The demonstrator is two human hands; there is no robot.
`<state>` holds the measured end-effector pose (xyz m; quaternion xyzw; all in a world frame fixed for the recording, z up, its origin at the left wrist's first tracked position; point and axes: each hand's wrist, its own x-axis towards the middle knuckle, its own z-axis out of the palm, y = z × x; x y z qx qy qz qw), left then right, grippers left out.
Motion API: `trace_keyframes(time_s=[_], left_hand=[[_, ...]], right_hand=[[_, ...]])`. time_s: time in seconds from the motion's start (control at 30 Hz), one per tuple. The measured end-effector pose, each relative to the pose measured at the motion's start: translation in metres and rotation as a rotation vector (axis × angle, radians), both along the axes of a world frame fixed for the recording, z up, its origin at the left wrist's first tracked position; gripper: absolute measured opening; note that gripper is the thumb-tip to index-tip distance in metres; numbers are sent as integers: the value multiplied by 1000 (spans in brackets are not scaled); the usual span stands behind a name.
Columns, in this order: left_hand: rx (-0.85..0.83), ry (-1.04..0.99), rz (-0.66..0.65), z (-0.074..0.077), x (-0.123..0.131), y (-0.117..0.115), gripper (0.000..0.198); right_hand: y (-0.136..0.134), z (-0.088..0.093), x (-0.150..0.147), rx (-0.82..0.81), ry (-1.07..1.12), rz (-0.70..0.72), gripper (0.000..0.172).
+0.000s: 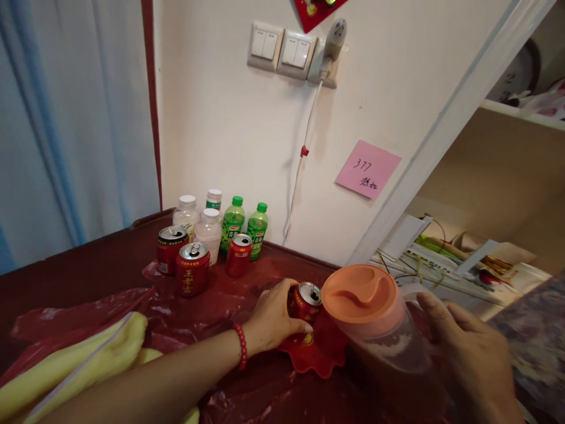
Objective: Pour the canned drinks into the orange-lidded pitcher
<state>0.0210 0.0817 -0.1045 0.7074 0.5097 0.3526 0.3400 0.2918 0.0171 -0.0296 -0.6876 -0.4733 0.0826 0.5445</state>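
My left hand [273, 315], with a red bead bracelet [241, 346] at the wrist, is wrapped round a red drink can [304, 301]. The can's tab top shows, and it stands by a red scalloped mat [318, 353]. In my right hand [472, 347] is the handle of a clear plastic pitcher [397, 347] with an orange lid [359, 292]. The pitcher tilts toward the can, its lid edge close beside the can's rim. Whether anything flows from the pitcher I cannot tell.
Red cans [193, 271], white-capped bottles [208, 235] and green bottles [233, 227] stand near the wall. A yellow towel [88, 365] and thin red plastic [176, 306] lie at left. A white cord [296, 194] hangs down the wall; shelves [485, 147] are at right.
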Motion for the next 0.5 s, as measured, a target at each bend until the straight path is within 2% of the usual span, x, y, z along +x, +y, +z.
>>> trace_keyframes(time_s=[0.13,0.5], left_hand=[[-3,3,7,-2,0,1,81],[-6,4,4,1,1,0,80]], right_hand=[[-1,2,-1,-50,16,-39,60],[-2,6,-5,-53,10,-45,59]])
